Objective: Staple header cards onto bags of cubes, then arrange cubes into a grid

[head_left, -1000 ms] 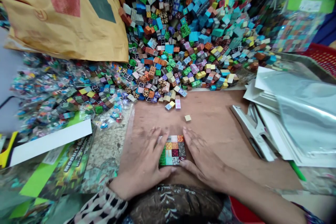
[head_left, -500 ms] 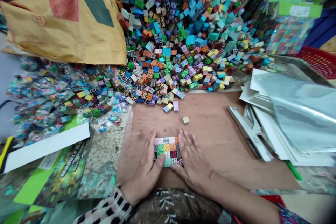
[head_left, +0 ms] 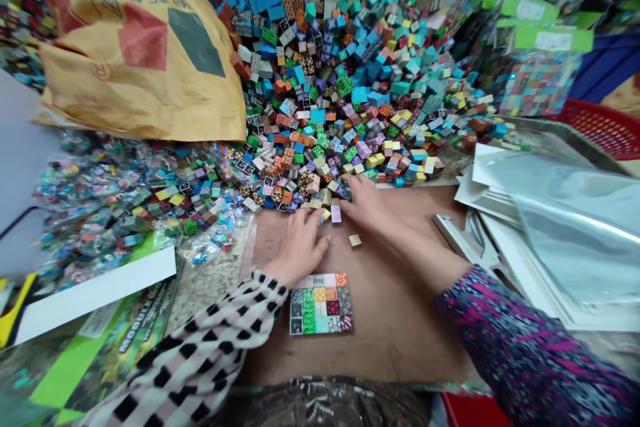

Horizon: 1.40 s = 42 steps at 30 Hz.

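A flat square of small patterned cubes point(head_left: 321, 303) lies on the brown board point(head_left: 400, 320) near me, with no hand on it. My left hand point(head_left: 300, 245) rests palm down on the board at the foot of the big heap of coloured cubes point(head_left: 345, 80), fingertips at the loose cubes. My right hand point(head_left: 367, 203) reaches into the heap's front edge, fingers spread over several cubes. Whether either hand holds a cube is hidden. A pink cube point(head_left: 336, 213) and a tan cube point(head_left: 355, 240) lie loose between the hands.
A yellow woven sack point(head_left: 140, 53) leans at the back left. Bags of packed cubes point(head_left: 115, 200) lie left, with green printed cards point(head_left: 115, 340) and a white strip point(head_left: 95, 280). A stapler point(head_left: 465, 243), clear bags point(head_left: 565, 213) and a red basket point(head_left: 607, 127) sit right.
Both hands have left the sides of the cube square and moved forward to the heap's edge. The square stays on the board. The view has tilted up.
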Each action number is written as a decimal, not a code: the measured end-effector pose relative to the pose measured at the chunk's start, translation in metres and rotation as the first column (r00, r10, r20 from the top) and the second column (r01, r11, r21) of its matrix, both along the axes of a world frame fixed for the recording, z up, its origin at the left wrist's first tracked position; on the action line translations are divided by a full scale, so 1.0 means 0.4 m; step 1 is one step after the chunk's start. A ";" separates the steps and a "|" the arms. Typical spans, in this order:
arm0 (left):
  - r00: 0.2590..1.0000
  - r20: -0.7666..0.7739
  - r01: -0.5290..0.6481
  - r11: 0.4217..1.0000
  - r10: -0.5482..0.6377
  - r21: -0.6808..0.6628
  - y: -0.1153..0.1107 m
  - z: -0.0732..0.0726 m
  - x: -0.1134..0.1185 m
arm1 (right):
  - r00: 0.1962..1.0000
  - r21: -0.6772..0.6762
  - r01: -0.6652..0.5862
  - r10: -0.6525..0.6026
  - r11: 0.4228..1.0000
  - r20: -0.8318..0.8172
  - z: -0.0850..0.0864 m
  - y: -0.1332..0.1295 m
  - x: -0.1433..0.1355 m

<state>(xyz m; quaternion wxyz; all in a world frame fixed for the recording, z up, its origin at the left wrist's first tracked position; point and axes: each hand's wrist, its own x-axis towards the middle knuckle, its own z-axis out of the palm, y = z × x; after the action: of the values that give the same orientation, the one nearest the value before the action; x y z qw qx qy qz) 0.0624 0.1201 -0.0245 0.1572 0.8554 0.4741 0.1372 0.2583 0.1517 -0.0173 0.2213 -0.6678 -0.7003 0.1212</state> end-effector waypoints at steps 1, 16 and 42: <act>1.000 -0.027 -0.007 1.000 0.008 0.010 0.014 -0.005 0.017 | 1.000 0.000 0.000 0.000 1.000 0.005 -0.006 0.025 -0.005; 0.974 -0.225 -0.012 0.999 0.023 0.051 0.047 0.016 0.037 | 0.988 -0.067 -0.077 0.067 0.995 -0.139 -0.017 0.052 0.037; 0.984 -0.177 -0.036 0.998 0.025 -0.056 -0.015 0.054 0.004 | 0.946 -0.217 -0.291 0.247 0.932 -0.209 0.000 -0.040 0.018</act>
<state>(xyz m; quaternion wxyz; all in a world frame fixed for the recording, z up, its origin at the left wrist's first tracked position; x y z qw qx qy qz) 0.0642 0.1142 -0.0030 0.1376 0.8518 0.5030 0.0494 0.2654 0.1358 -0.0174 0.1800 -0.5738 -0.7425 0.2951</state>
